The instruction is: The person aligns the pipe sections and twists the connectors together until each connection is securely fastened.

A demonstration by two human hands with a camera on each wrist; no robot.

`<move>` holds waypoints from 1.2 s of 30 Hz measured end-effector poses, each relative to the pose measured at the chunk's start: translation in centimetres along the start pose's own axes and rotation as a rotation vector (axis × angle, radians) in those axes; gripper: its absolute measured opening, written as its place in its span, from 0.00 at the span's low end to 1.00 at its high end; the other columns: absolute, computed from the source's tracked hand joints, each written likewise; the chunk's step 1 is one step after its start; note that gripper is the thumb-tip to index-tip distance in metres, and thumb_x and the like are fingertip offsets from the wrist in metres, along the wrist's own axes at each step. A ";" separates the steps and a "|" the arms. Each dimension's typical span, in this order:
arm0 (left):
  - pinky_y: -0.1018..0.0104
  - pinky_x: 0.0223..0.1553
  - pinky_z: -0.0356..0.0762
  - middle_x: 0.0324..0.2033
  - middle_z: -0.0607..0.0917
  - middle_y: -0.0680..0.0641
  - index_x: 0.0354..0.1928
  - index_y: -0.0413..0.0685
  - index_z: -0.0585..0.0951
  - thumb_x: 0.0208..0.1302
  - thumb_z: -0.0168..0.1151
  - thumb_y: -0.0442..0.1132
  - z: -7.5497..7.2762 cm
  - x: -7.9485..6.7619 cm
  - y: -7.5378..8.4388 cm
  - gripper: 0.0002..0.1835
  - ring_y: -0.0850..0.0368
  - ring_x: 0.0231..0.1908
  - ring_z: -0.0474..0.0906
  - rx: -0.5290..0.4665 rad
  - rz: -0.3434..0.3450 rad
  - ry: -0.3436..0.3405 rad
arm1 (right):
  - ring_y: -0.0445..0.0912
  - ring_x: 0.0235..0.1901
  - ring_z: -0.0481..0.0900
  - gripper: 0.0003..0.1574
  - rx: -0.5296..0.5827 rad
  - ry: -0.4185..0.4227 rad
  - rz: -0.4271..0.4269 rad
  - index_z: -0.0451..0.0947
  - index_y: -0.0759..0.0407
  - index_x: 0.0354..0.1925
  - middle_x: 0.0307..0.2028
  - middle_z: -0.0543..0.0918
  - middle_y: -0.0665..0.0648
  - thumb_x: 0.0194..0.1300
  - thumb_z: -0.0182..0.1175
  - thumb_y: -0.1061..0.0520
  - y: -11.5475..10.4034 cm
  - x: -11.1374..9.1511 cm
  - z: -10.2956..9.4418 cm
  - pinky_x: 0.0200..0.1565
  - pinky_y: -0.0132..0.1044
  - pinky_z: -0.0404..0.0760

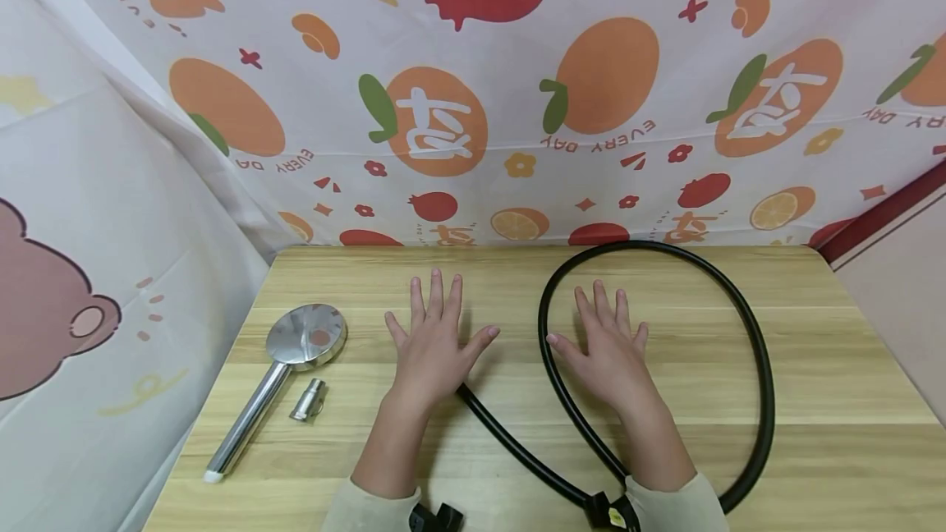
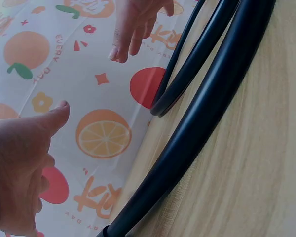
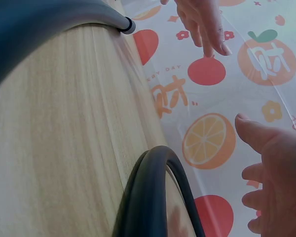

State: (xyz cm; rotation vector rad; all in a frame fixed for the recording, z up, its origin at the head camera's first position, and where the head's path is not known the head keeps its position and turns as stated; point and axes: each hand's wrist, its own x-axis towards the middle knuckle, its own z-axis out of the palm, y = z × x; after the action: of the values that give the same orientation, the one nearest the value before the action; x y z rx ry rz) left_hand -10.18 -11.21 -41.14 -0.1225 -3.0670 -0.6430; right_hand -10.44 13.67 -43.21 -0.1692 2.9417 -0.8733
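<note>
Both hands are spread, palms down, over the wooden table (image 1: pixel 502 450), and neither holds anything. My left hand (image 1: pixel 434 347) is over one end of the black hose (image 1: pixel 510 442); the left wrist view shows that hand well apart from the hose. My right hand (image 1: pixel 608 351) is over the inside of the hose's large loop, its thumb overlapping the hose in the head view. To the left lies a chrome shower head (image 1: pixel 306 335) with its handle toward the near edge. Beside that handle is a small metal fitting (image 1: pixel 309 401).
A fruit-print cloth (image 1: pixel 517 162) hangs along the table's far edge. Another pale cloth (image 1: pixel 111 269) with a cartoon print hangs on the left. Near the front, a black clip or tie with a yellow label (image 1: pixel 616 517) sits where the hose strands meet.
</note>
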 end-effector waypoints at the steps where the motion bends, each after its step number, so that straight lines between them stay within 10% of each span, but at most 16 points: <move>1: 0.19 0.64 0.28 0.78 0.35 0.47 0.79 0.58 0.45 0.63 0.46 0.75 -0.1 -0.1 -0.1 0.50 0.44 0.76 0.20 0.002 -0.002 0.001 | 0.61 0.76 0.25 0.54 0.000 -0.004 0.000 0.47 0.50 0.78 0.79 0.39 0.59 0.67 0.54 0.29 -0.1 0.0 0.0 0.63 0.81 0.32; 18: 0.19 0.64 0.28 0.78 0.37 0.49 0.79 0.60 0.42 0.66 0.52 0.68 -2.4 -1.3 -2.8 0.48 0.45 0.77 0.28 -0.137 -0.056 0.013 | 0.63 0.77 0.32 0.55 0.031 -0.037 -0.019 0.47 0.50 0.78 0.78 0.43 0.61 0.66 0.51 0.26 -1.9 -0.4 0.0 0.64 0.79 0.36; 36: 0.15 0.59 0.37 0.77 0.40 0.37 0.79 0.53 0.37 0.70 0.51 0.63 -7.2 -8.6 -15.1 0.48 0.29 0.74 0.41 -0.177 -0.414 0.144 | 0.62 0.62 0.70 0.46 0.014 -0.112 -0.181 0.63 0.56 0.72 0.63 0.75 0.62 0.66 0.56 0.32 -11.7 -1.8 6.7 0.60 0.62 0.71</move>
State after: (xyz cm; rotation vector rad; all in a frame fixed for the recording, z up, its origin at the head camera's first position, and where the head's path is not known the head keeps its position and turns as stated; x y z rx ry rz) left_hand -2.87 -28.52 -40.76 0.5471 -2.9058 -0.8905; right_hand -7.02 0.53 -42.41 -0.4734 2.8486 -0.8740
